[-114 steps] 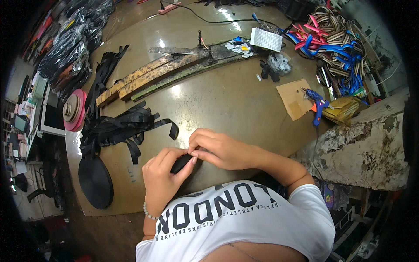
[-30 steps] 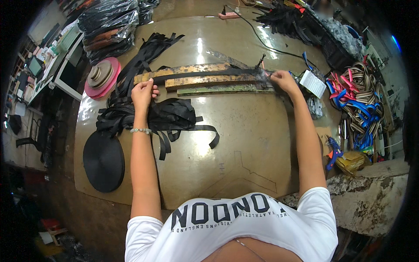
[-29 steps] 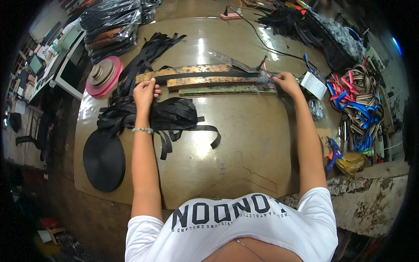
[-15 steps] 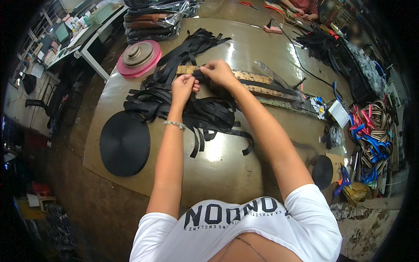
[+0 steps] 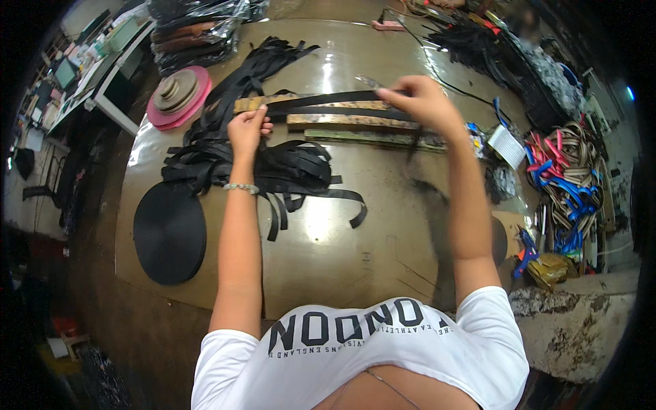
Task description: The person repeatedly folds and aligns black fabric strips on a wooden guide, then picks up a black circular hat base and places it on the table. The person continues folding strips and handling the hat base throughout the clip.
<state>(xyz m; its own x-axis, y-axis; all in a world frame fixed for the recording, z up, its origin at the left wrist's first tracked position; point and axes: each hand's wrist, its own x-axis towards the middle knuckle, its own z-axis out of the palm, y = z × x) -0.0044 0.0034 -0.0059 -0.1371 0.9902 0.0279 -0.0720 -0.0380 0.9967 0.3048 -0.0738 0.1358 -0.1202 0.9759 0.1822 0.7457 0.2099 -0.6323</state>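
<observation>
while a glossy brown table [image 5: 328, 266] fills the middle of the head view, a cluttered white-framed desk [image 5: 124, 60] stands beyond its left edge. clear plastic [image 5: 195, 34] wraps stacked black and brown pieces at the far left; a pile of black strips [image 5: 301, 162] and a flat black coil [image 5: 169, 234] lie nearer. the left hand [image 5: 247, 133] pinches a black strap [image 5: 328, 98] by the left end of a yellowish wooden bar [image 5: 247, 104]; the right hand [image 5: 420, 99] pinches the strap farther right, so it stretches between them above the wood.
</observation>
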